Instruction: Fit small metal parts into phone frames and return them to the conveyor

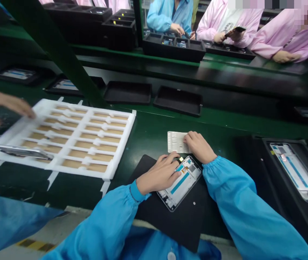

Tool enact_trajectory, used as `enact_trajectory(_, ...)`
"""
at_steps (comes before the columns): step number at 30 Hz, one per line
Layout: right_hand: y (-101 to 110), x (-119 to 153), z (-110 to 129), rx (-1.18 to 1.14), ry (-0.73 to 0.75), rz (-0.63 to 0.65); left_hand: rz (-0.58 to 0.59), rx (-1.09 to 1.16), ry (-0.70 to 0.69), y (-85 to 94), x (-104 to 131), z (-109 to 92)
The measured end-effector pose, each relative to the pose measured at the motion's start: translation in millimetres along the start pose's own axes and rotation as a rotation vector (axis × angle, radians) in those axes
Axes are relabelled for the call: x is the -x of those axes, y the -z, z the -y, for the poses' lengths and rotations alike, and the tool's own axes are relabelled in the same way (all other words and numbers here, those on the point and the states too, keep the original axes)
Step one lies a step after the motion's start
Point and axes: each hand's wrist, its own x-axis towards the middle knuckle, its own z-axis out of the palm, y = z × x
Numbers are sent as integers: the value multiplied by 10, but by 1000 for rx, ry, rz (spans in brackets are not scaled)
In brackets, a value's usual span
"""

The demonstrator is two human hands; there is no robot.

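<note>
A phone frame (182,186) with blue adhesive strips lies at a slant on a black mat (167,224) in front of me. My left hand (159,173) is closed over its left edge, thumb on the inside and fingers near a small yellow tab (181,159) at the top. Just beyond the frame, a pale sheet of small stickers (175,142) rests on the green bench. The fingers of my right hand (199,146) are curled and pinch at that sheet's right part; the fingertips are partly hidden.
On the left stands a white foam tray (89,119) with slots, where a co-worker's hand (5,104) reaches in. Another phone frame (297,169) lies in a black tray (267,159) on the right. Black trays (178,101) line the back; co-workers sit opposite.
</note>
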Motion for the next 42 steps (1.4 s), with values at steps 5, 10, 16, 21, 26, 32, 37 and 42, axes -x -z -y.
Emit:
enact_trajectory(5,-49,-51,-105,-178,-133,-242,40,36,23,11,-30,1)
enact_trajectory(10,162,5,87,-415,-230,-436,26,141,38,92,52,-92)
enact_trajectory(16,650,662,810,-595,-220,-364,-12,106,101,344,308,-382)
enact_trajectory(21,776,1098,1098,-444,-188,-203,-119,-184,23,255,363,-406)
enact_trajectory(26,655,1122,1084,-456,-200,157,-267,-127,-86,72,376,-356)
enact_trajectory(32,603,1051,1159,-439,-204,213,-409,-15,-253,0,437,-350)
enact_trajectory(37,581,1124,1168,-519,-256,181,-486,1,-229,-53,433,-395)
enact_trajectory(42,525,1292,1093,-455,-274,-95,-554,-8,-153,-78,411,-425)
